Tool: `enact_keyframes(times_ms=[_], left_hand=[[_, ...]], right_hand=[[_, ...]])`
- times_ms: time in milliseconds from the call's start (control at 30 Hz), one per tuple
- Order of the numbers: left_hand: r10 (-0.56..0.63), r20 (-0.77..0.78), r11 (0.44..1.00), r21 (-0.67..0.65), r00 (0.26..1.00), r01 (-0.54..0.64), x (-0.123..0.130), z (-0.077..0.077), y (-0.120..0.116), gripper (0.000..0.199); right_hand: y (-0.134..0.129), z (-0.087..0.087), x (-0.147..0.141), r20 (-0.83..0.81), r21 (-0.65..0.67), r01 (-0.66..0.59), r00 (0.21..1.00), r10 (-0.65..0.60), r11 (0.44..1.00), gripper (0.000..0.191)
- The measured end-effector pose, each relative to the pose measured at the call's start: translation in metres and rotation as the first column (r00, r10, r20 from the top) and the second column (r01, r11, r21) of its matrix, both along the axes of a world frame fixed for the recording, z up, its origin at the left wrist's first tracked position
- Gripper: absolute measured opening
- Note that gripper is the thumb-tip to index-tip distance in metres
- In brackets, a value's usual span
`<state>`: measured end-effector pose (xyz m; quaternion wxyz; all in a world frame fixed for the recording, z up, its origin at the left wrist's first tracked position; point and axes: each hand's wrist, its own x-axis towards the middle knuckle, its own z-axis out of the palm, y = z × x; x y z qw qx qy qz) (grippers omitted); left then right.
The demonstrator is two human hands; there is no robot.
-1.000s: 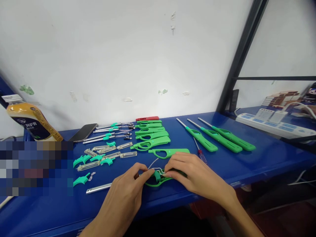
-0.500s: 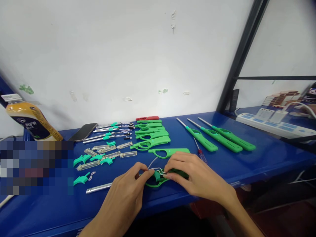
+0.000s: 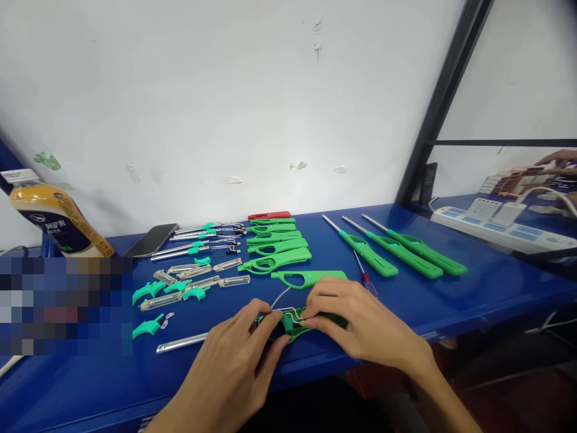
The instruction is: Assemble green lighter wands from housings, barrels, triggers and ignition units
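Observation:
A half-open green stick lighter [image 3: 295, 334] lies at the table's front edge between my hands, its metal tube [image 3: 183, 343] pointing left. My left hand [image 3: 241, 346] grips its front part, thumb on the near rim and fingers on the far side by the teal trigger [image 3: 286, 325]. My right hand [image 3: 349, 316] is closed over the handle end, thumb and fingertips pinching at the white wires [image 3: 294, 313] inside. What lies under my right fingers is hidden. Just behind is an empty green casing half [image 3: 311, 278].
Several green casing halves [image 3: 279, 260] and one red half [image 3: 269, 215] lie behind. Left are tubes with wires [image 3: 180, 248], clear fuel tanks [image 3: 161, 300], teal triggers [image 3: 146, 326], a phone [image 3: 153, 239] and a bottle [image 3: 58, 216]. Right are a screwdriver [image 3: 368, 282], assembled lighters [image 3: 369, 255] and a power strip [image 3: 505, 225].
My left thumb has moved down from the wires to the near rim of the casing. My right hand stays nearly in place. Another person's hand has appeared at the far right.

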<state>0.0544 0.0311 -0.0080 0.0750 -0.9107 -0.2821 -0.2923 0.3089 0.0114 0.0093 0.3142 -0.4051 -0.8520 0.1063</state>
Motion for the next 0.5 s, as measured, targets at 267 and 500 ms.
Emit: enact_keyframes(times_ms=[267,500], left_hand=[[-0.010,0.024,1.000,-0.011,1.000,0.010,0.0017,0.0000,0.0016,0.023],[-0.012,0.029,1.000,-0.014,1.000,0.012,0.0017,-0.0017,0.0022,0.023]], right_hand=[[0.0003,-0.0010,-0.0008,0.019,0.040,-0.015,1.000,0.014,0.999,0.021],[-0.0018,0.0001,0.0005,0.003,0.032,-0.006,1.000,0.006,0.999,0.018]])
